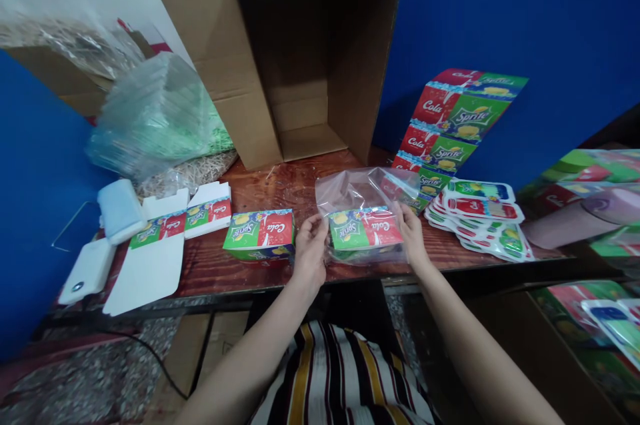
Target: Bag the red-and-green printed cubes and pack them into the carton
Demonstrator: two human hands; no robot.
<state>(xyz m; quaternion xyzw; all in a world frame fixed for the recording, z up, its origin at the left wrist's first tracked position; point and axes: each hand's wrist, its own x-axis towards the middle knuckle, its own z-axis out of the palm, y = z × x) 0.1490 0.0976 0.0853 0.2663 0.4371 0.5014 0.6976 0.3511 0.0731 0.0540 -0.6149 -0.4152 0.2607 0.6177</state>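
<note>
Sprite-and-Cola box [350,233] sits, in the head view, between your two hands at the near edge of the wooden table [260,178], and it appears to lie inside a clear bag [345,188]. Its long axis runs left to right, parallel to the table edge, so one short end faces each hand. Your left hand [311,245] is at the left end, fingers curled and gripping the bag's left side; your right hand [413,233] pinches the film at the right end, by the far corner. Neither hand is clearly nearer, and you cannot tell from here whether any fingertip also presses on the carton through the plastic. Loose film spreads beyond the box on the far side, toward the big cardboard carton [213,58], while a little shows on the near side. Just left of your left hand stands a second box [259,232] of the same print, outside the bag; to the right of your right hand lies a pile of printed packs [480,212]. As for its look, the bagged box shows a green left part lettered Sprite and a red right part lettered Cola, dulled by glare on the wrinkled plastic.
</note>
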